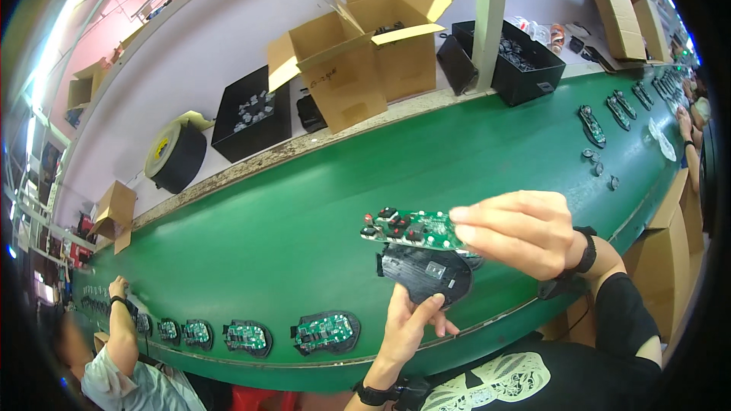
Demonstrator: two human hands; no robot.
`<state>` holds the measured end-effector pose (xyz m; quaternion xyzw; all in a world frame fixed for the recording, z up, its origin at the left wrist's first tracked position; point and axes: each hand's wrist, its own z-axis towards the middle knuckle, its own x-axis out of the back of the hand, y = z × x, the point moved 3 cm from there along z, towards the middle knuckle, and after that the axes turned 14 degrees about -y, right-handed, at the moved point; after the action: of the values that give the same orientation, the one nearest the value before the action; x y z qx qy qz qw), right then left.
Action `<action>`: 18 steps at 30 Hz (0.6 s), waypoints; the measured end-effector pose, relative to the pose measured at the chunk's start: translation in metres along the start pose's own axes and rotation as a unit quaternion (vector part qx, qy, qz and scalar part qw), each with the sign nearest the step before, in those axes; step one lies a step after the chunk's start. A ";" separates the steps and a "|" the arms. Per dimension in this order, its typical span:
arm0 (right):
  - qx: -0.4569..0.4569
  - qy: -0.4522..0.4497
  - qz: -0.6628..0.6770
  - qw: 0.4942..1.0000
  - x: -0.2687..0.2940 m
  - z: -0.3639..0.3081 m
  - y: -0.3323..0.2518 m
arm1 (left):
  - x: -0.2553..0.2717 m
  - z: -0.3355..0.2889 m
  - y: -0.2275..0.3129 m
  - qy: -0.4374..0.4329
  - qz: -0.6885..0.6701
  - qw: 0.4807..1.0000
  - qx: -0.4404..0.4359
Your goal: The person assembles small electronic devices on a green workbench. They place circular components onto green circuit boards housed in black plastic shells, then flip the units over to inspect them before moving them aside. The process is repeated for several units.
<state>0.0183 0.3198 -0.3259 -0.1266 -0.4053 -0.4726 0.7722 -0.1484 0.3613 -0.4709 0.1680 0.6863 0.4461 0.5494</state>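
Observation:
My left hand (pixel 411 322) grips a black plastic mouse shell (pixel 428 269) by its lower edge, the thumb lying along it. Just above the shell, my right hand (pixel 521 232) pinches a green circuit board (pixel 434 230) by its right end. Small black switches and a red part stand on the board's left half. Board and shell overlap in view; whether they touch I cannot tell. Behind the shell's right side shows a bit of another dark piece, mostly hidden. To the left, a shell with a green board in it (pixel 326 332) lies on the green belt (pixel 251 259).
Several more boards in shells (pixel 247 336) line the belt's near edge, leftward to a co-worker's hand (pixel 118 288). More boards (pixel 592 125) and small round parts (pixel 614 182) lie at the right. Cartons (pixel 343 91) and black bins (pixel 251 118) stand along the far ledge.

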 end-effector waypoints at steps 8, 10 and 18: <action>-0.085 -0.010 -0.014 0.996 -0.098 0.031 0.020 | 0.020 -0.052 0.018 0.084 -0.026 0.992 -0.093; -0.057 -0.026 -0.017 0.998 -0.129 0.039 0.009 | 0.026 -0.065 0.025 0.118 -0.018 0.987 -0.111; -0.057 -0.226 0.100 0.967 -0.171 0.050 -0.029 | 0.060 -0.099 0.060 0.188 0.027 0.969 -0.157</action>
<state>-0.0697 0.4402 -0.4270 -0.3143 -0.5268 -0.3742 0.6954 -0.2739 0.3947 -0.4595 0.0115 0.6940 0.5865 0.4174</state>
